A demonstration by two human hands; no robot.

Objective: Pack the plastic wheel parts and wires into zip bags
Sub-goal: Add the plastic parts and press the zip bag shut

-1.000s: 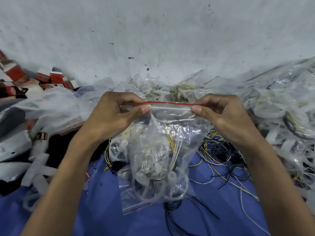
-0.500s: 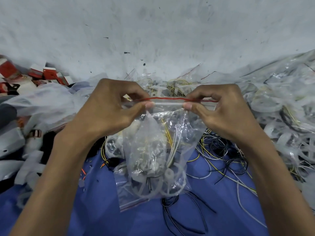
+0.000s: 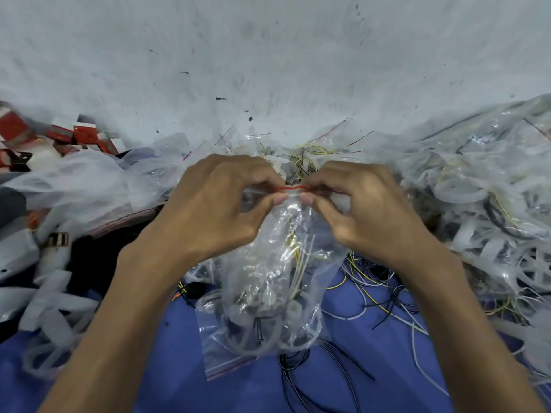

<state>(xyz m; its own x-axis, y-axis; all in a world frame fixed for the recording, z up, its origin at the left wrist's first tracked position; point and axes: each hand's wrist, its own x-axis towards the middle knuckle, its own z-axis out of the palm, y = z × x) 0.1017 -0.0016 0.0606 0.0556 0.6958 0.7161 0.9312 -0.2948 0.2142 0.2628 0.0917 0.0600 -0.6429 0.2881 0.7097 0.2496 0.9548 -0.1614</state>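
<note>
I hold the zip bag (image 3: 268,278) in front of me, above the blue surface (image 3: 179,368), with both hands at its mouth. My left hand (image 3: 214,204) pinches the red zip strip (image 3: 290,188) between thumb and curled fingers. My right hand (image 3: 363,210) pinches the same strip just beside it, and the two thumb tips are almost touching at the middle of the strip. The strip runs level from left to right. The bag's long axis runs at a right angle to it: the mouth points up and away from me toward the white wall (image 3: 268,55), and the closed bottom end hangs down toward me. I cannot tell whether the bottom rests on the blue surface. The bag bulges at its lower end, where white plastic wheel parts (image 3: 268,332) sit, with yellow and white wires (image 3: 301,257) standing lengthwise above them. A second, flat zip bag (image 3: 220,362) lies under the lower left corner. Loose wires (image 3: 372,293) in black, white and yellow lie on the blue surface to the right. Filled clear bags (image 3: 477,189) are heaped on the far right. Loose white plastic parts (image 3: 53,296) lie on the left, with red and white boxes (image 3: 83,134) behind them against the wall.
</note>
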